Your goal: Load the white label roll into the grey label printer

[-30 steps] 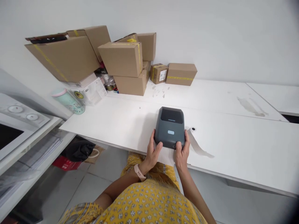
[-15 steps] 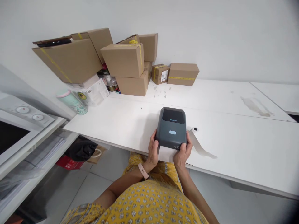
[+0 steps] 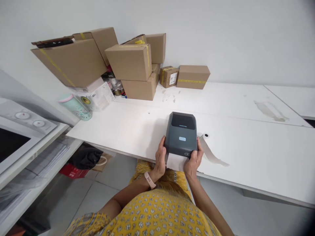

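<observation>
A dark grey label printer (image 3: pixel 181 134) with a glossy black window and a pale button sits near the front edge of the white table (image 3: pixel 236 144). White paper (image 3: pixel 176 161) sticks out of its front side. My left hand (image 3: pixel 160 159) grips the printer's left front corner. On the right front corner, my right hand (image 3: pixel 194 161) has its thumb on top and its fingers along the side. A small roll of white paper (image 3: pixel 205 139) lies just right of the printer, its loose end trailing toward the table's front.
Cardboard boxes (image 3: pixel 130 62) are stacked at the back left. Two smaller boxes (image 3: pixel 193 77) stand against the wall. A mint tumbler (image 3: pixel 77 107) leans by a white box (image 3: pixel 98 96). At the far left, a microwave (image 3: pixel 22 127) rests on a shelf.
My left thumb has come off the printer's top front corner and lies nearer its side. More of the white paper shows at the front. The printer has barely moved.
</observation>
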`<action>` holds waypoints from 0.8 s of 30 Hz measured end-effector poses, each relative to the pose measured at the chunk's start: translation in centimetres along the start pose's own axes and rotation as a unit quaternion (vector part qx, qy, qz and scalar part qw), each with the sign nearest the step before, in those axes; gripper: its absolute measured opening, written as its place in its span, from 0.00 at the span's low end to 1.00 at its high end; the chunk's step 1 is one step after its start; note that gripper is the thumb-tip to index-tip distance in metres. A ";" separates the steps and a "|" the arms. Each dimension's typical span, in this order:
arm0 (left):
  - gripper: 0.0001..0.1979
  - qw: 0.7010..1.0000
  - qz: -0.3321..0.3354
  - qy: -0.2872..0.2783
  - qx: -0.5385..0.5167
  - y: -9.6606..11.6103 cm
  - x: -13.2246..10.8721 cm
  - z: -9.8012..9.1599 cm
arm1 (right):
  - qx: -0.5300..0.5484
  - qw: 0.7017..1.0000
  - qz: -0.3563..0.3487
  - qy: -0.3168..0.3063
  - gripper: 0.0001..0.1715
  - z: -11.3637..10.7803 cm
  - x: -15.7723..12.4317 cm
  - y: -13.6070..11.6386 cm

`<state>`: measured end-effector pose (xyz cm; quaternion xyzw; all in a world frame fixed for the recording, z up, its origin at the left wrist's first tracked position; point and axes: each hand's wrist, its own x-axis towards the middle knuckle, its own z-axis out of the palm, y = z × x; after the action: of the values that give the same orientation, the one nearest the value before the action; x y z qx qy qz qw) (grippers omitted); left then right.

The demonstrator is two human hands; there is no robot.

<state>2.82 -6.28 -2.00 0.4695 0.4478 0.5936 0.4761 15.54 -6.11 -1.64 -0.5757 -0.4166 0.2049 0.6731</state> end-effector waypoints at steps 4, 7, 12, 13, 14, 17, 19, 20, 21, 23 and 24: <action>0.31 1.000 0.014 -0.014 0.016 1.8 1.1 -0.4 | -0.047 0.998 -0.024 -0.040 0.36 -1.2 1.7 -0.8; 0.31 0.995 0.078 -0.050 0.036 4.6 3.9 -0.5 | -0.108 0.988 -0.095 -0.065 0.37 -1.4 4.9 -2.5; 0.27 0.991 0.091 -0.023 0.100 5.4 10.0 0.1 | -0.111 0.960 -0.243 -0.078 0.37 1.3 12.9 -5.8; 0.28 0.990 0.056 -0.032 0.124 4.7 10.9 0.4 | -0.104 0.957 -0.258 -0.081 0.36 2.0 14.5 -6.2; 0.29 0.988 0.022 -0.036 0.147 3.9 11.7 0.6 | -0.105 0.955 -0.265 -0.084 0.36 2.6 16.1 -6.6; 0.31 0.975 -0.034 -0.077 0.204 1.9 12.7 1.0 | -0.163 0.949 -0.253 -0.093 0.37 4.2 20.5 -7.3; 0.32 0.965 -0.029 -0.109 0.238 1.4 12.8 1.0 | -0.216 0.945 -0.222 -0.101 0.44 5.2 23.1 -7.6; 0.33 0.958 -0.024 -0.123 0.257 1.4 12.8 1.0 | -0.234 0.945 -0.203 -0.104 0.49 5.8 24.2 -7.7; 0.34 0.952 -0.022 -0.132 0.276 1.5 12.8 0.9 | -0.244 0.946 -0.184 -0.106 0.55 6.3 25.2 -7.8; 0.35 0.940 -0.025 -0.147 0.308 1.9 12.8 0.7 | -0.240 0.953 -0.153 -0.101 0.57 7.3 26.8 -8.0; 0.35 0.936 -0.026 -0.154 0.315 2.0 12.8 0.7 | -0.230 0.958 -0.141 -0.100 0.52 7.7 27.3 -8.0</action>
<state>1.81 6.11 1.78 0.6692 0.5454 0.3294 0.3823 23.28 17.13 14.74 -0.6273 -0.5945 0.0633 0.4991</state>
